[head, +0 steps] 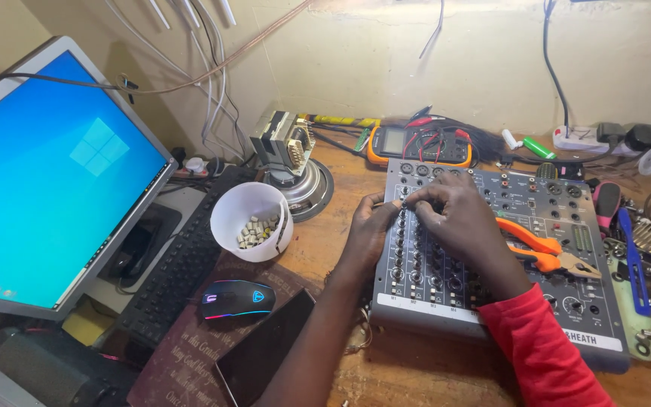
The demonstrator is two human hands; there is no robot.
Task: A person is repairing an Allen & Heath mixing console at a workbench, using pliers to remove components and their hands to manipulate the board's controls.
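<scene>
A grey audio mixer (536, 203) with rows of small bare control shafts lies flat on the wooden bench. My left hand (371, 226) grips the mixer's left edge near its top corner. My right hand (457, 218), in a red sleeve, rests over the left channel strips, with its fingertips pinched together at a control near the top left. What is between those fingertips is too small to tell. Orange-handled pliers (544, 252) lie on the mixer just right of my right hand.
A white cup (250, 220) of small pale knobs stands left of the mixer, beside a keyboard (182, 264), mouse (236, 298), phone (265, 347) and lit monitor (54, 181). A multimeter (416, 143), speaker part (295, 173) and tools (634, 256) lie around the bench.
</scene>
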